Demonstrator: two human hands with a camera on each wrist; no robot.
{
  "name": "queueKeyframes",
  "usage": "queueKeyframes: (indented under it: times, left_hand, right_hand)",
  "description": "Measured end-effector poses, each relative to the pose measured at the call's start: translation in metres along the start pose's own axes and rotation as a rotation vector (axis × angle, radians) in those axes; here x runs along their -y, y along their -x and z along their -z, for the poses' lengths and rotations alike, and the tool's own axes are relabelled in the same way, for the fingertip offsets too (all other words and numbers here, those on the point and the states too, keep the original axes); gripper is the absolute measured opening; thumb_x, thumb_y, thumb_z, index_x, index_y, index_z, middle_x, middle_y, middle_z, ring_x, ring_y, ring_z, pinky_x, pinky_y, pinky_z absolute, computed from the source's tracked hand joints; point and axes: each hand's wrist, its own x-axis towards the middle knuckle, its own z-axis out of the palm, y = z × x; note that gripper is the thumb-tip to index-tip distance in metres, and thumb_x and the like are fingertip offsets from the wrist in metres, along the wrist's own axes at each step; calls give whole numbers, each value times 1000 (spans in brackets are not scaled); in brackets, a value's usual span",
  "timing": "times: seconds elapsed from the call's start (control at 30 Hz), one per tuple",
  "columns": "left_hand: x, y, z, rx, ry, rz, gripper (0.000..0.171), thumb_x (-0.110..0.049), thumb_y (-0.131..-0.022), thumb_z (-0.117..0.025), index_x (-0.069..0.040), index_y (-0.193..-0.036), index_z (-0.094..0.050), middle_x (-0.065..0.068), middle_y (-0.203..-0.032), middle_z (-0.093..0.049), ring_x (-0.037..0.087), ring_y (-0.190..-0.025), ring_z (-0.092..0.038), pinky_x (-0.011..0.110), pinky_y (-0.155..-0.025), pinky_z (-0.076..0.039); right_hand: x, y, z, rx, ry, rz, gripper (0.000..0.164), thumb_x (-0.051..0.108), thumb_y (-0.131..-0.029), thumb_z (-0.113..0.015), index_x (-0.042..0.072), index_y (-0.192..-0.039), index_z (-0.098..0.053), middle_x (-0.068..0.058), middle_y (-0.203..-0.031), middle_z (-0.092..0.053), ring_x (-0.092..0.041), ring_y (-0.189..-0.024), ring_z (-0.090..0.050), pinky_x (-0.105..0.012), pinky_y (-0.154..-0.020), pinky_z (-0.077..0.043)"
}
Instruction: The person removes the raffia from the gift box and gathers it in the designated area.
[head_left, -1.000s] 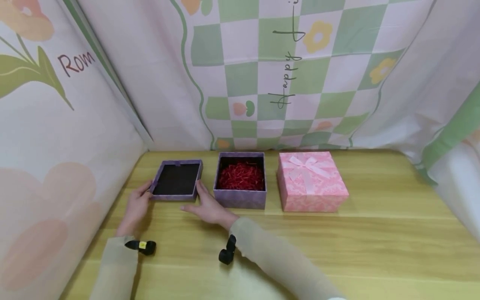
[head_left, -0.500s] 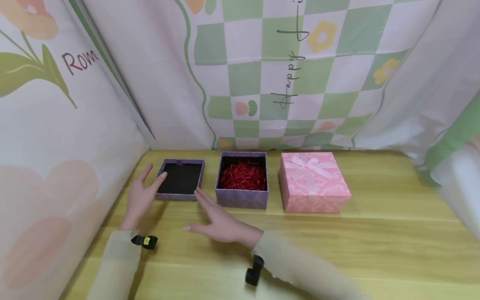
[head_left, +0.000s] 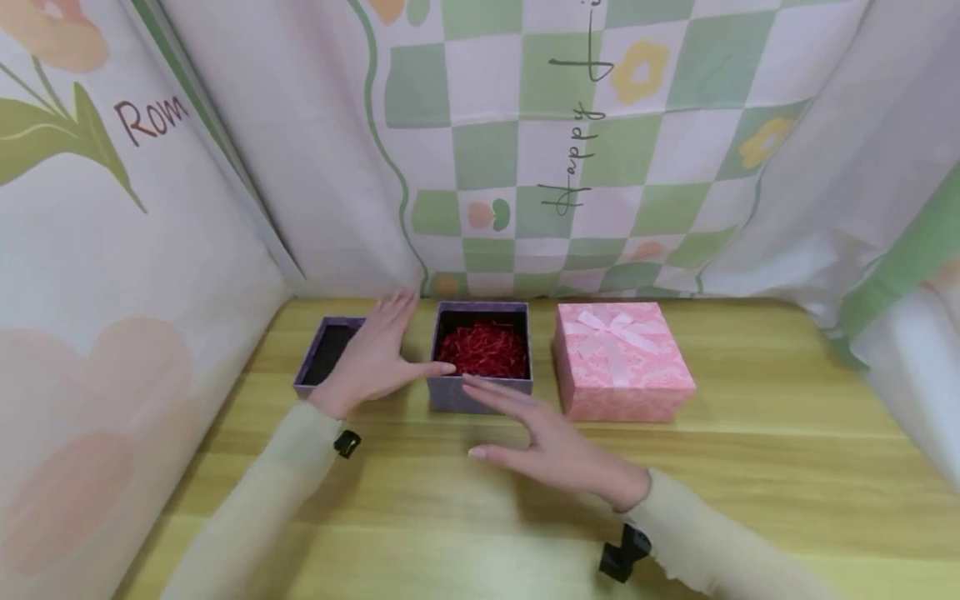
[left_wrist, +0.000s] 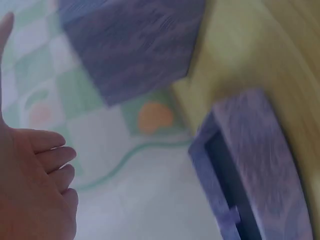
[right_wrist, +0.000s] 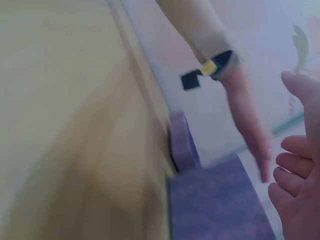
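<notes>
A purple box (head_left: 480,397) stands without its lid on the table, with red shredded paper (head_left: 483,350) inside. Beside it on the left lies the purple lid (head_left: 330,354), its black inside up. My left hand (head_left: 371,358) hovers with fingers spread over the lid's right part and the gap beside the box, hiding much of the lid. In front of the box, my right hand (head_left: 555,446) is held in the air, fingers extended, palm facing left. Both palms hold nothing; the left wrist view shows the left hand (left_wrist: 37,185) apart from box (left_wrist: 135,45) and lid (left_wrist: 265,160).
A closed pink gift box (head_left: 626,358) with a bow stands to the right of the purple box. Behind the wooden table (head_left: 787,467) hangs a checkered cloth (head_left: 487,158), and a printed cloth (head_left: 150,275) borders the left side.
Both hands have let go of the lid, which stays on the table. The left hand has swung right towards the purple box; the right hand has drawn back to the right.
</notes>
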Motion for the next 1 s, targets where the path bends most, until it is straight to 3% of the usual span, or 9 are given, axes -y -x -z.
queueKeyframes:
  times: [0.13, 0.23, 0.3, 0.37, 0.43, 0.5, 0.6, 0.83, 1.0]
  left_hand:
    - [-7, -13, -18, 74, -88, -1, 130, -97, -75, -41, -9, -163, -1, 13, -169, -2, 28, -155, 1, 39, -122, 4]
    - [-8, -18, -26, 112, -109, 5, 130, -97, -75, -40, -9, -162, 3, 11, -169, 4, 26, -154, 6, 39, -122, 7]
    - [-9, -20, -29, 125, -109, -2, 130, -95, -77, -41, -8, -162, 2, 11, -169, 4, 26, -154, 7, 39, -122, 7]
    - [-9, -21, -31, 135, -106, -12, 129, -94, -78, -41, -7, -163, 1, 11, -169, 4, 25, -154, 8, 38, -121, 8]
    - [-9, -23, -32, 145, -110, -25, 129, -94, -78, -40, -6, -163, 0, 11, -169, 5, 23, -154, 9, 37, -121, 9]
    - [-8, -23, -32, 145, -118, -38, 129, -95, -78, -38, -5, -163, -1, 10, -169, 4, 22, -154, 8, 36, -121, 9]
    - [-7, -23, -33, 148, -136, -54, 129, -96, -78, -36, -6, -163, -1, 9, -169, 5, 21, -154, 8, 35, -121, 10]
    - [-6, -24, -33, 149, -160, -59, 130, -97, -77, -36, -6, -163, -1, 9, -169, 4, 20, -154, 9, 34, -121, 9]
    - [-7, -24, -32, 156, -156, -54, 131, -97, -76, -36, -7, -163, -1, 8, -169, 6, 17, -153, 11, 34, -121, 9]
  right_hand:
    - [-7, 3, 24, -61, 50, -55, 68, 35, -96, -74, 21, -156, -46, 2, -160, -37, -23, -144, -37, -53, -113, -33]
    - [-10, -1, 41, -83, 86, -108, 65, 37, -97, -72, 21, -155, -46, 3, -159, -39, -14, -102, -65, -45, -103, -46]
    - [-11, -7, 52, -96, 110, -142, 64, 39, -98, -71, 19, -154, -48, 1, -157, -42, -7, -64, -54, -38, -83, -53]
    - [-12, -15, 61, -98, 130, -183, 64, 42, -98, -70, 17, -153, -49, -1, -155, -46, -8, -46, -28, -38, -74, -51]
    - [-14, -25, 68, -89, 156, -229, 66, 46, -97, -69, 16, -152, -50, -2, -152, -49, -8, -54, -47, -40, -77, -53]
    - [-17, -38, 70, -62, 169, -276, 69, 49, -97, -69, 13, -152, -50, -4, -152, -50, -16, -83, -66, -44, -96, -50]
    - [-24, -61, 66, -2, 202, -316, 74, 49, -95, -70, 6, -152, -49, -11, -151, -50, -28, -133, -51, -48, -109, -41]
    - [-50, -110, 38, 184, 293, -396, 80, 46, -93, -74, -2, -151, -46, -19, -145, -54, -34, -130, -54, -47, -108, -43]
    - [-64, -126, 20, 317, 379, -489, 75, 44, -91, -76, 0, -147, -52, -16, -135, -62, -32, -121, -59, -45, -101, -48]
